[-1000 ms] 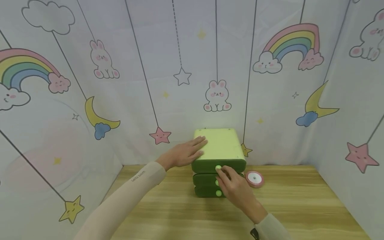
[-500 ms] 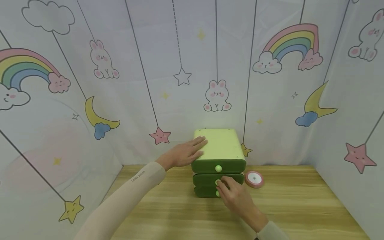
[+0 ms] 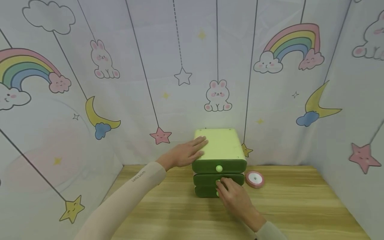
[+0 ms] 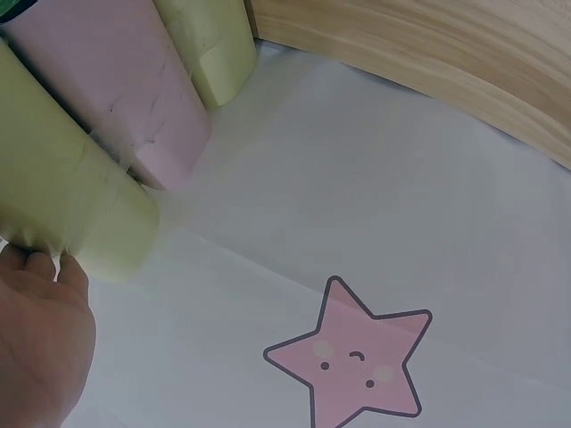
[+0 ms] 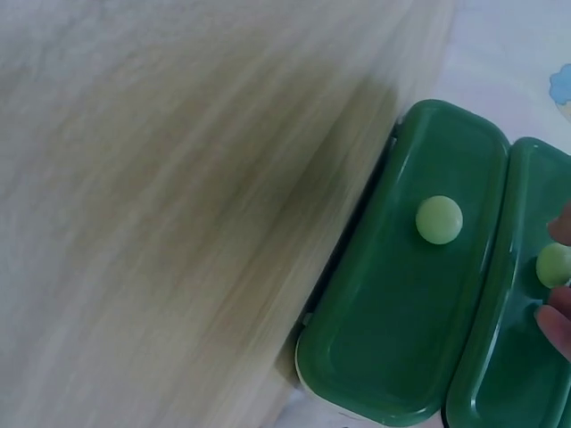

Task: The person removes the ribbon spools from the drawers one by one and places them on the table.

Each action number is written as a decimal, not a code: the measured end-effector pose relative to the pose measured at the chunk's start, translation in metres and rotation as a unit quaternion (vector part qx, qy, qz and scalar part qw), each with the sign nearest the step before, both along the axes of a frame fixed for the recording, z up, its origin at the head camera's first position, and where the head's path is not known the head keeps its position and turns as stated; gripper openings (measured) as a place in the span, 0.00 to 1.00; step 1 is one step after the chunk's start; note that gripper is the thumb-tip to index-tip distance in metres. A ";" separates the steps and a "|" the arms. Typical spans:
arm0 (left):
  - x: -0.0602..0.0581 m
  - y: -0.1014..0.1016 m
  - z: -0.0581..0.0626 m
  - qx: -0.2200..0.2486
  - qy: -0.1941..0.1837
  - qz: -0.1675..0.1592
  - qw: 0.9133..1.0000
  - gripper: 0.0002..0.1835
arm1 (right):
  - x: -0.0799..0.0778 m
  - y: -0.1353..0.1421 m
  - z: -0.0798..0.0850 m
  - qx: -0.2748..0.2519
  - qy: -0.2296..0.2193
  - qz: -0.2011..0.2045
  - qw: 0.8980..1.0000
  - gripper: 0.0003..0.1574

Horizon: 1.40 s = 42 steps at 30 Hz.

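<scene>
Cabinet [image 3: 222,145]: set at the tabletop's [image 3: 168,216] 12 o'clock.
Left hand [image 3: 183,154]: laid on its top, fingers extended, presumably so the cabinet is steadied.
Right hand [image 3: 236,197]: middle knob [image 5: 554,266] pinched between fingers.

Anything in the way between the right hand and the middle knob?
Nothing visible: the right hand's fingers are round the middle knob, with no object between. The nearest loose thing, the pink roll, lies right of the drawers in the head view, not between hand and knob.
</scene>
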State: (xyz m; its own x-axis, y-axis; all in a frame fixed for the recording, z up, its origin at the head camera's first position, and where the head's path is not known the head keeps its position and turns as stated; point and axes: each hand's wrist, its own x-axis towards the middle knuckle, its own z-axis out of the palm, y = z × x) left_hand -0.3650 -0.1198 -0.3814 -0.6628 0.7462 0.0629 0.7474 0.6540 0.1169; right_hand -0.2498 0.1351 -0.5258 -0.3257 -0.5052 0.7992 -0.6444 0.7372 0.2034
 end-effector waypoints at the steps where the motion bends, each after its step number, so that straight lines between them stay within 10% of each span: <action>1: 0.000 0.000 0.000 0.000 0.000 0.000 1.000 0.36 | -0.001 0.000 -0.001 0.003 0.002 -0.002 1.000 0.29; 42: 0.000 0.000 -0.003 0.000 0.003 0.006 1.000 0.36 | -0.004 -0.004 -0.002 0.026 0.034 -0.011 0.999 0.33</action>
